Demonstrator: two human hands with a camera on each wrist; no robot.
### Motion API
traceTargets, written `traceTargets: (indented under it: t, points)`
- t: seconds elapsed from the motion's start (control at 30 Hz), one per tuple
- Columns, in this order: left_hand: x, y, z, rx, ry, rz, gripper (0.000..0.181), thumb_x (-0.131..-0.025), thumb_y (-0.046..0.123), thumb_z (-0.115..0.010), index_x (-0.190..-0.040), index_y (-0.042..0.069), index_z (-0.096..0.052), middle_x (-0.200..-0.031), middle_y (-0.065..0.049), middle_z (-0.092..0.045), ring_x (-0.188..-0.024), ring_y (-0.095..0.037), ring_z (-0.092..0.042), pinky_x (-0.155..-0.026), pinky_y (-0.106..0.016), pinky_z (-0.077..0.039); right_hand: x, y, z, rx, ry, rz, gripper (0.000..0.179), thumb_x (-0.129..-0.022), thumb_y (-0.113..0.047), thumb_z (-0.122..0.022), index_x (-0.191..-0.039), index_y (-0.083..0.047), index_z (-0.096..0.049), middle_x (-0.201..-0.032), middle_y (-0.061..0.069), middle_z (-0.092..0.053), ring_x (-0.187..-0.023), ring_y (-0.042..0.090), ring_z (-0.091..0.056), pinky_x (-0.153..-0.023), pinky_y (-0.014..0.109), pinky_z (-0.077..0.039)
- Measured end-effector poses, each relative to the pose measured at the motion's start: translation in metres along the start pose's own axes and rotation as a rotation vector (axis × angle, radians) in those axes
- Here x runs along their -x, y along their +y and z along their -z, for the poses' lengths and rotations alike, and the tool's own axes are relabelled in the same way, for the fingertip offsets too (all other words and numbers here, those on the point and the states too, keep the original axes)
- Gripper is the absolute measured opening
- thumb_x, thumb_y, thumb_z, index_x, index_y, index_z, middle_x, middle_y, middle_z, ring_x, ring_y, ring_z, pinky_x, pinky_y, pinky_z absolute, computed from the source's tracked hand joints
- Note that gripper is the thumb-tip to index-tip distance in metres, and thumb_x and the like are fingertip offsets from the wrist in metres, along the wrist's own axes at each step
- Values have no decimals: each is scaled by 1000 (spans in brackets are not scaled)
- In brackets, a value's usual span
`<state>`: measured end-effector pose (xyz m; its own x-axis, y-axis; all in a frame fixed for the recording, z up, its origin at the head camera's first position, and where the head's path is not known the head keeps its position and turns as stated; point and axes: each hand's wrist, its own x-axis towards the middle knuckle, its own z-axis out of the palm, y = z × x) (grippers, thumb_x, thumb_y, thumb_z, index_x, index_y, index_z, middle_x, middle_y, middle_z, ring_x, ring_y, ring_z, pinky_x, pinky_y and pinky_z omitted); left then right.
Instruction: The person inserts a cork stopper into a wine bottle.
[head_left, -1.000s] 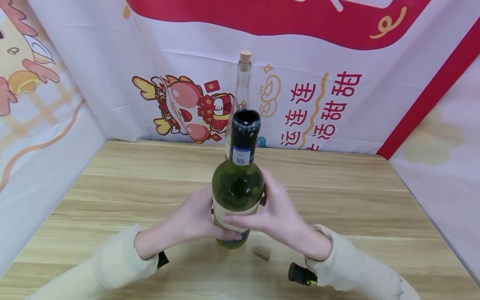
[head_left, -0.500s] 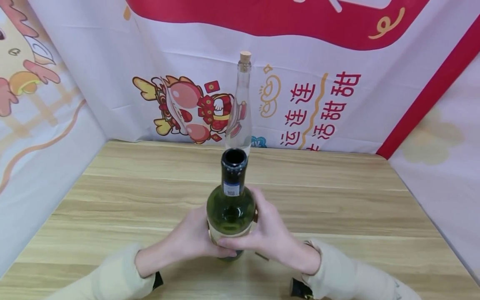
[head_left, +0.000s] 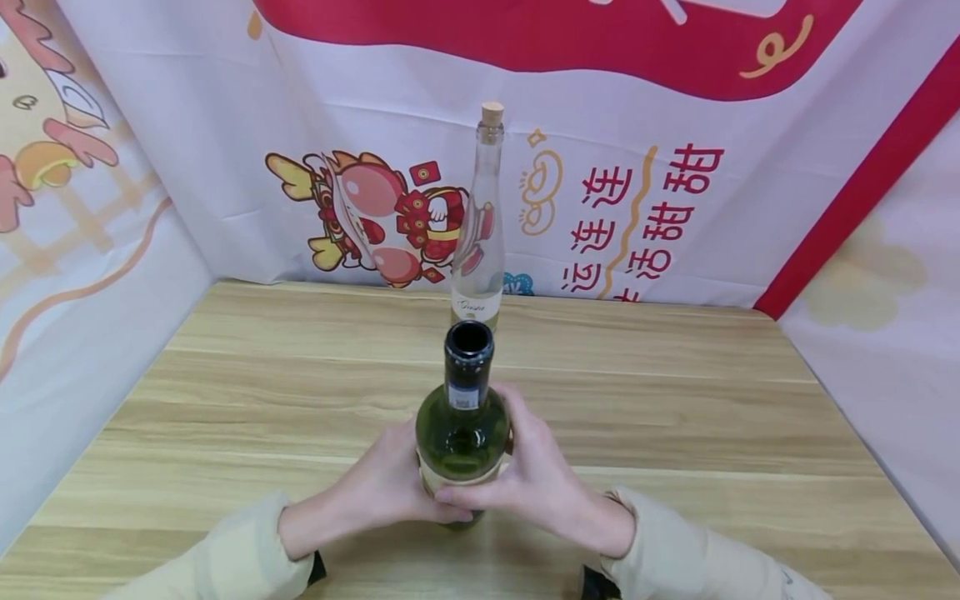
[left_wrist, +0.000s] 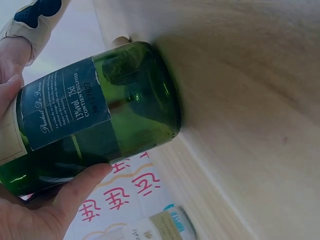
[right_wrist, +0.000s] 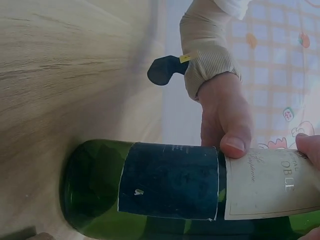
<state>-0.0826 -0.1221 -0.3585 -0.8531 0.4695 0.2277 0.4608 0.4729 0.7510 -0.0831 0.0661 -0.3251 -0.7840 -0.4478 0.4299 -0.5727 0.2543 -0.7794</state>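
A green wine bottle stands upright between both hands, its dark neck uncorked at the mouth. My left hand wraps its left side and my right hand grips the right, thumb across the front. The cream label is partly covered by fingers, and a dark blue label shows below it. In both wrist views the base sits right at the wooden tabletop. A small cork lies beside the base, hidden in the head view.
Behind the green bottle stands a clear glass bottle with a cork stopper in its neck. A printed cloth hangs along the table's back edge, with more cloth on both sides.
Both hands have brought the green bottle down and toward me, mostly in the first half second. More of the clear bottle shows now, while the loose cork has become hidden in the head view.
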Motion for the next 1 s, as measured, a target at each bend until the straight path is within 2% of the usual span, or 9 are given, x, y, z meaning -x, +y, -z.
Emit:
traceTargets:
  t: [0.17, 0.37, 0.57, 0.7, 0.8, 1.0]
  points:
    - [1, -3, -2, -3, 2, 16, 80, -51, 49, -84, -117, 27, -45, -102, 19, -59, -91, -1, -57, -80, -26, -48, 1, 1, 0, 49, -15, -10, 95, -54, -25, -88, -131, -13, -35, -118, 2, -57, -103, 14, -56, -83, 31, -49]
    - [1, -3, -3, -15, -7, 41, 81, -51, 50, -83, -117, 27, -43, -102, 17, -59, -92, -2, -57, -80, -26, -48, 1, 2, 12, 70, -140, -37, 92, -56, -26, -87, -132, -12, -37, -124, 0, -53, -109, 14, -52, -90, 32, -46]
    - [1, -3, -4, -14, -10, 15, 85, -52, 46, -85, -122, 25, -41, -107, 15, -58, -97, -4, -56, -84, -29, -48, 10, 18, 25, 242, -217, -14, 85, -59, -35, -84, -130, -11, -43, -125, 0, -52, -114, 16, -50, -95, 35, -42]
    - [1, -3, -4, -13, -27, 6, 86, -54, 50, -82, -124, 24, -40, -112, 13, -57, -101, -7, -56, -87, -32, -47, 17, 28, 31, 355, -232, -15, 75, -61, -34, -83, -122, -6, -50, -120, 3, -55, -110, 19, -53, -94, 37, -43]
    - [1, -3, -3, -8, -40, 17, 85, -54, 52, -81, -124, 25, -40, -113, 13, -56, -103, -6, -55, -88, -33, -46, 22, 34, 34, 405, -260, -57, 64, -63, -30, -82, -115, -4, -55, -114, 3, -57, -105, 18, -55, -90, 36, -46]
    - [1, -2, -3, 8, -43, 34, 87, -53, 43, -85, -125, 25, -39, -114, 14, -56, -104, -6, -54, -89, -33, -46, 31, 43, 35, 500, -352, -114, 50, -66, -25, -80, -104, 0, -60, -99, 5, -57, -89, 19, -57, -77, 31, -50]
